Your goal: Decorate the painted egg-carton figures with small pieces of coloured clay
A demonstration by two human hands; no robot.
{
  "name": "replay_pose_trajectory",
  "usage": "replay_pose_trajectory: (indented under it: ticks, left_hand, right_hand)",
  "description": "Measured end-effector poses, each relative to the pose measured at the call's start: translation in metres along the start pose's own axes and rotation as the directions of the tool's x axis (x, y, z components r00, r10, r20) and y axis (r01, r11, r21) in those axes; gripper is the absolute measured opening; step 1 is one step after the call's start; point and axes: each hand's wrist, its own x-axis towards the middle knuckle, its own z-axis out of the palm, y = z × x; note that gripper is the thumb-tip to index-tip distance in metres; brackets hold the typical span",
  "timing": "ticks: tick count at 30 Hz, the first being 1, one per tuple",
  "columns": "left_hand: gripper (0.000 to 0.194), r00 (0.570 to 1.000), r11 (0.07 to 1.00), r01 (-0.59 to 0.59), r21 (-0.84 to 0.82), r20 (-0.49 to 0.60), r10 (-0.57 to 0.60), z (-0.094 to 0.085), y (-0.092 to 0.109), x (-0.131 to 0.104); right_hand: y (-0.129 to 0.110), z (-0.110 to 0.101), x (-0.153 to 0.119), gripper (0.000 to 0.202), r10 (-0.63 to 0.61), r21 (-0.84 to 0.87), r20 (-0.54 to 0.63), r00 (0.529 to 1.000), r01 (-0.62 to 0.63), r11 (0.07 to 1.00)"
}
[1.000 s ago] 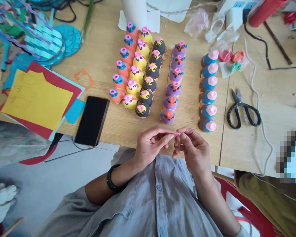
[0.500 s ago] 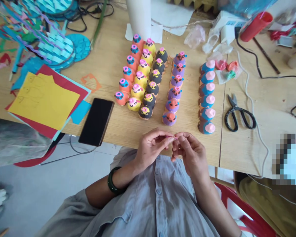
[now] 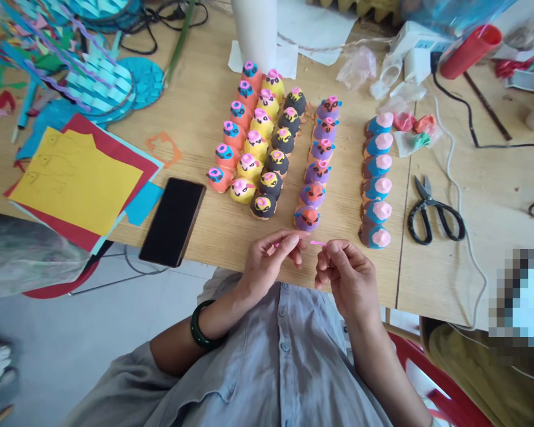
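Observation:
My right hand (image 3: 349,273) pinches one end of a thin pink clay strip (image 3: 317,242), which sticks out toward the left. Opposite it, my left hand (image 3: 267,261) has thumb and fingers closed, with a bit of pink clay (image 3: 276,245) showing between them. Both hands hover at the table's front edge, a small gap apart. Just beyond them is a row of purple clay-covered domes (image 3: 315,173) with orange and blue faces. To its left stand rows of black domes (image 3: 270,184), yellow domes (image 3: 249,167) and orange domes (image 3: 234,135). Blue-and-brown domes (image 3: 377,187) with pink tops stand at right.
Black-handled scissors (image 3: 431,207) lie right of the domes, beside a white cable (image 3: 459,201). A phone (image 3: 172,222) and stacked coloured paper (image 3: 84,184) lie left. Clay lumps in plastic (image 3: 416,127), a white cylinder (image 3: 256,32) and a red tube (image 3: 471,50) are farther back.
My hands have moved apart from touching fingertips. The pink strip now shows from my right fingers, clear of my left hand.

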Motion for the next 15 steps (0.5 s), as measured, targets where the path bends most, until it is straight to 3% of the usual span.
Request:
replay_pose_trajectory:
  ticks: [3, 6, 10, 15]
  left_hand:
    - [0.02, 1.0, 1.0, 0.02, 0.004, 0.024, -0.02, 0.0018, -0.0011, 0.0016]
    - [0.019, 0.997, 0.998, -0.059, 0.029, 0.059, 0.057, 0.006, 0.0013, 0.002]
    - [0.014, 0.991, 0.991, -0.121, 0.06, 0.059, 0.118, 0.0088, 0.0048, 0.0023]
    - [0.014, 0.999, 0.994, -0.054, 0.09, 0.009, 0.053, 0.006, 0.0005, 0.0017]
  right_hand:
    - [0.0005, 0.0015, 0.0026, 0.03, 0.081, 0.081, 0.017, 0.997, -0.082, 0.993]
    - [0.0018, 0.0023, 0.0043, 0.03, 0.129, 0.118, 0.045, 0.991, -0.133, 0.984]
    - [0.0033, 0.0015, 0.0035, 0.029, 0.126, 0.09, 0.071, 0.989, -0.132, 0.987]
    - [0.006, -0.0014, 0.0006, 0.028, 0.09, 0.01, 0.08, 0.993, -0.091, 0.996]
